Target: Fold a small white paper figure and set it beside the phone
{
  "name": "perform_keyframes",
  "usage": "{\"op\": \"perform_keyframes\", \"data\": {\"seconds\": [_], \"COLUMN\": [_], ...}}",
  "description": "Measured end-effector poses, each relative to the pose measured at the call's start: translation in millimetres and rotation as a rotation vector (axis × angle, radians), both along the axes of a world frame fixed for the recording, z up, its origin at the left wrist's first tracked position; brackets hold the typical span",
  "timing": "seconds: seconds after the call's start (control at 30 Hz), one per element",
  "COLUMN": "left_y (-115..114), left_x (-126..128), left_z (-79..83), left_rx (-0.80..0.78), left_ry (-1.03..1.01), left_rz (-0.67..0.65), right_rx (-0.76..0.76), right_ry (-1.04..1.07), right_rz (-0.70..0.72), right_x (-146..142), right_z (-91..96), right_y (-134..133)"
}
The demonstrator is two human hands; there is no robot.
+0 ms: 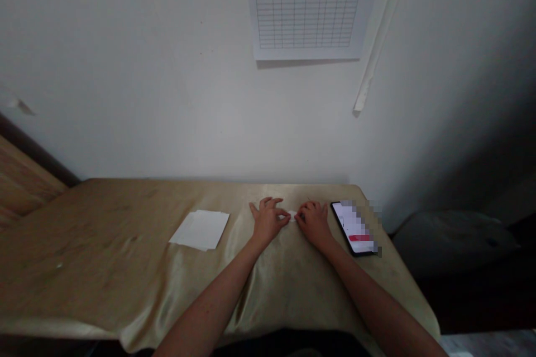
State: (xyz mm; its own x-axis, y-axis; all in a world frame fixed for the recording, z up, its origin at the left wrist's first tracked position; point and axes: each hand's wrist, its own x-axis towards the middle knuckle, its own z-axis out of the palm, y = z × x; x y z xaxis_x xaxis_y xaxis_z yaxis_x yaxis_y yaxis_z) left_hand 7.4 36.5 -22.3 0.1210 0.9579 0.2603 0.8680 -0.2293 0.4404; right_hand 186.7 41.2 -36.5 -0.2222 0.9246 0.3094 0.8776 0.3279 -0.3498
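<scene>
Between my two hands is a small white piece of paper [292,216], low over the cloth-covered table. My left hand [268,220] pinches its left side with thumb and forefinger while the other fingers are raised and spread. On the opposite side my right hand [312,220] has its fingertips closed at the paper's right edge. Most of the piece is hidden by the fingertips, so its shape is hard to make out. A small stack of white paper sheets [201,229] lies to the left of my left hand, apart from it.
A phone [354,228] with its screen lit lies right of my right hand, near the table's right edge. The gold cloth [104,245] on the table is wrinkled at the front. Behind stands a white wall [167,95] with a printed chart [307,11].
</scene>
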Motion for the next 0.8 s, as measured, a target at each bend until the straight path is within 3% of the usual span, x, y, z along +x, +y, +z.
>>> {"op": "perform_keyframes", "data": {"seconds": [0.37,0.8], "left_y": [-0.9,1.3], "left_x": [2.5,4.7], "left_z": [2.9,0.8], "left_rx": [0.009,-0.067], "left_ry": [0.032,-0.005], "left_rz": [-0.013,0.052], "right_rx": [0.022,-0.044], "right_ry": [-0.092,0.019], "right_rz": [0.001,-0.083], "right_x": [-5.0,-5.5], "right_z": [2.8,-2.7], "right_y": [0.7,3.2]}}
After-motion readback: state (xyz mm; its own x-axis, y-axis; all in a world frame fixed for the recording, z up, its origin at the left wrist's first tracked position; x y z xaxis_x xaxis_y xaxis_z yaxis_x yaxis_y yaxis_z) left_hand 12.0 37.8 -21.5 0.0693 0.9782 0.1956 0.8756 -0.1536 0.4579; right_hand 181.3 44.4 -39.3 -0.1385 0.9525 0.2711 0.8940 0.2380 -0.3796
